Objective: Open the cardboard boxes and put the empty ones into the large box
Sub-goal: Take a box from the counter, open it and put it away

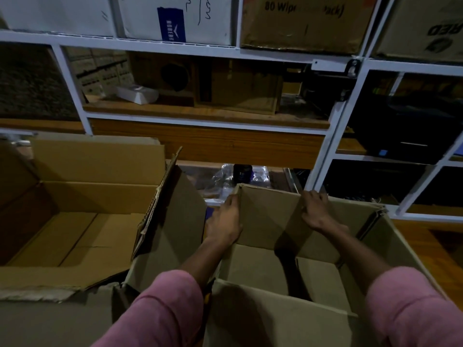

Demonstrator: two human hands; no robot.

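An open cardboard box stands right in front of me, its inside empty as far as I can see. My left hand grips the left edge of its raised far flap. My right hand holds the same flap's top right corner, fingers curled over the edge. To the left stands a large open box, flaps up, with bare cardboard on its bottom. Its torn right flap leans toward the smaller box.
A white metal shelf rack with wooden boards rises close behind both boxes. It holds more cartons, a small white box and dark equipment. Crumpled clear plastic and a dark object lie just beyond the flap.
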